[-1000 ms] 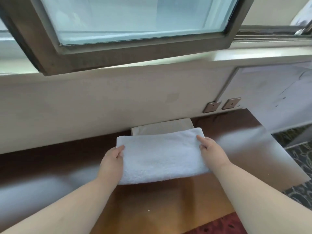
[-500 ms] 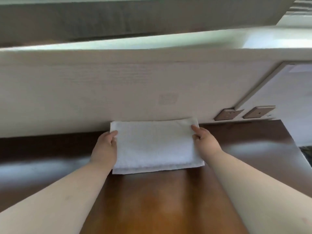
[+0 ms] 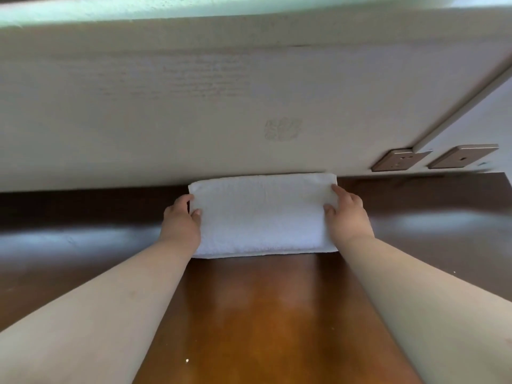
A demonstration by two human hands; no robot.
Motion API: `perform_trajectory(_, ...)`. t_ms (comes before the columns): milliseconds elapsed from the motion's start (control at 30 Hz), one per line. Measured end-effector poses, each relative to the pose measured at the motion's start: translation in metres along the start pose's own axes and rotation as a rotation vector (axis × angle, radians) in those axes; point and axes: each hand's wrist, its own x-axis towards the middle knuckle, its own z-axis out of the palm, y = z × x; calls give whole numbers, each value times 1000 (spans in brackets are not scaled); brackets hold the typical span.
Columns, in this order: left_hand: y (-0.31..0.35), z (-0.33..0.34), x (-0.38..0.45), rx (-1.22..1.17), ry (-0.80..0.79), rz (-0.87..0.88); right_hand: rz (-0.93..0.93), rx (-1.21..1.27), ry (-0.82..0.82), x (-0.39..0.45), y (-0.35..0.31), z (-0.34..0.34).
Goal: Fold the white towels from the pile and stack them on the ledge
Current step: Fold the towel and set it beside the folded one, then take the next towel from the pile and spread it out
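Note:
A folded white towel (image 3: 263, 214) lies on the brown wooden ledge (image 3: 260, 306), its far edge against the wall. A thin strip of another folded towel shows under its near edge. My left hand (image 3: 181, 220) grips the towel's left end, thumb on top and fingers curled round the edge. My right hand (image 3: 346, 214) holds the right end the same way, fingers over the top near the far right corner. The pile of unfolded towels is out of view.
A cream wall (image 3: 249, 106) rises right behind the towel, with a window sill (image 3: 138, 9) above. Two brown socket plates (image 3: 399, 160) (image 3: 462, 156) sit on the wall to the right. The ledge stretches left and right of the towel.
Both hands carried the folded towel away from me and set it down on the folded towel by the wall. The camera has tilted down and come closer.

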Motion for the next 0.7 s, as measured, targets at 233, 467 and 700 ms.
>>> perform_trajectory(233,2,1,5,65,-92,-155,244,-10,-32,-4,4,-2)
perform_trajectory(467,5,-5,2,116,-162,-134,233,-58,-46,-7,3,-5)
perform_trajectory(700,19,-18,-12,75,-192,-180,278,-27,-58,-9,-14,-21)
